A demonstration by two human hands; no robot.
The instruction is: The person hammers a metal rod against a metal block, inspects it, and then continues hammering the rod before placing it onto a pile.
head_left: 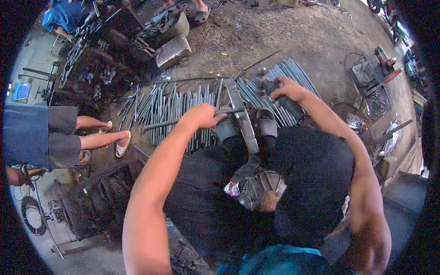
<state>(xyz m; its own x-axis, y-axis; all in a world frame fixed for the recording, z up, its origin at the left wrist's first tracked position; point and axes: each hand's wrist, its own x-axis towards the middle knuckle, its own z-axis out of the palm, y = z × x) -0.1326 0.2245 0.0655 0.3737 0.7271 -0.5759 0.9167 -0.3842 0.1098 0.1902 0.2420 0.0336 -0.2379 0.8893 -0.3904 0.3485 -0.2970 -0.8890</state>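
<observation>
— Gripping a long dark steel rod [192, 120] in the closed left hand [200, 116], fingers wrapped tight around it, one end laid across a flat grey metal bar [242, 117] between the knees.

— And the right hand [288, 90]?

— Clenched around the black handle of a power tool [279, 97], fingers curled shut, head of the tool just above the rod's end.

— Surroundings?

— Rows of grey cut steel rods [183, 105] spread over the dirt floor beyond; dark machinery [91, 68] at upper left; bare legs in sandals [103, 137] of another person standing near.

— Risks?

— Likely slipping of the rod off the narrow bar under tool pressure; bare hands close to the working end; possibly sparks reaching the nearby legs.
</observation>
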